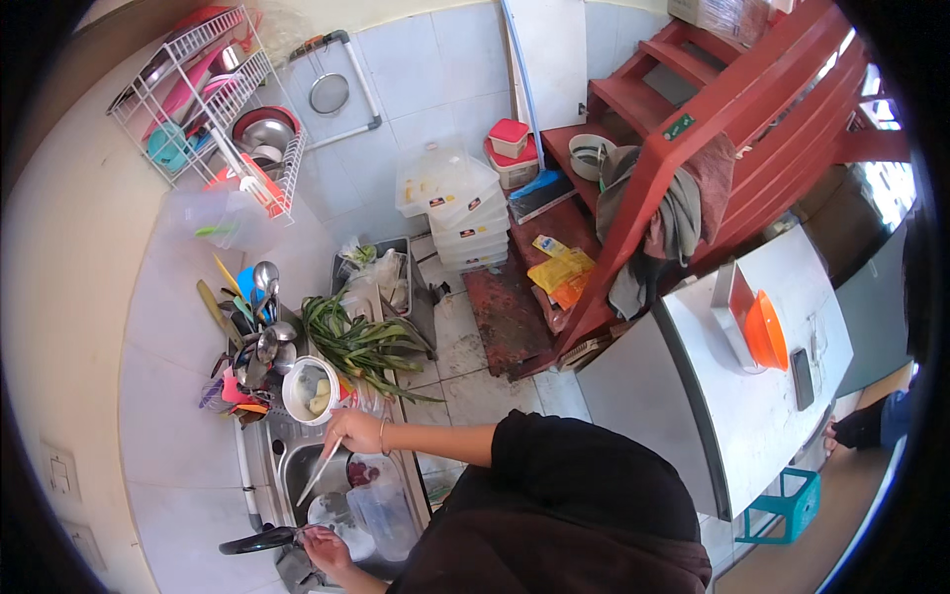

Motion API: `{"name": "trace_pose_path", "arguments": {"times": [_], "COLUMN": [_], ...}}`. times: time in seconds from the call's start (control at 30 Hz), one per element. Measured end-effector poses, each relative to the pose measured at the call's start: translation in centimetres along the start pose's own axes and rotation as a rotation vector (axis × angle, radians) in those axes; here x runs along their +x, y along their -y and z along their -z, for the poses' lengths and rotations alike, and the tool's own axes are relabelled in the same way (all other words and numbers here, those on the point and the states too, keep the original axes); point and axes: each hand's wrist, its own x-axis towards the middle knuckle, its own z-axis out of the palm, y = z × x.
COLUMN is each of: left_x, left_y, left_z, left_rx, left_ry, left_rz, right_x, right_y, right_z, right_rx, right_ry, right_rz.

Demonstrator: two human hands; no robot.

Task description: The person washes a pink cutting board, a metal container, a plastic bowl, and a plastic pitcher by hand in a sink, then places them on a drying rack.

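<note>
My right hand is closed around a slim pale utensil, perhaps a knife, slanting down over the steel sink. Just beyond that hand stands a white tub with pale peeled pieces inside. My left hand is at the tip of a black curved spout or handle; whether its fingers grip anything is hard to see. In the sink are a clear plastic container, a round pale dish and dark red pieces.
Long green leaves lie on the drainboard, beside upright spoons and other utensils. A grey bin and stacked plastic boxes stand past them. Red stairs and a white table are to the right; another person's arm shows there.
</note>
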Motion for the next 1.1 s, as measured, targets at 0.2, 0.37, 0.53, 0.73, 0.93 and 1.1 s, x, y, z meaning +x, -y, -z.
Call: {"name": "trace_pose_path", "arguments": {"times": [0.2, 0.37, 0.53, 0.73, 0.93, 1.1], "left_x": [2.2, 2.7, -0.2, -1.2, -0.8, 0.6], "left_y": [3.5, 6.0, 4.9, 5.4, 2.8, 2.9], "left_z": [-1.9, -4.5, -1.5, -3.1, 7.2, 2.4], "left_rx": [0.107, -0.012, -0.273, -0.014, 0.110, 0.019], "left_ry": [-0.121, -0.395, -0.222, -0.480, -0.216, -0.573], "left_rz": [-0.036, -0.023, 0.046, -0.093, -0.134, -0.488], "right_x": [-0.7, 1.0, 6.3, 13.7, 25.5, 35.7], "right_y": [2.2, 5.8, 8.3, 10.8, 12.0, 8.3], "right_z": [4.1, 9.1, 17.2, 29.7, 39.6, 44.9], "right_rx": [0.177, 0.148, -0.183, -0.776, -0.884, -0.729], "right_ry": [-0.221, -0.554, -0.832, -0.947, -1.058, -1.076], "right_rz": [-0.025, 0.034, 0.339, 0.486, 0.402, 0.351]}}
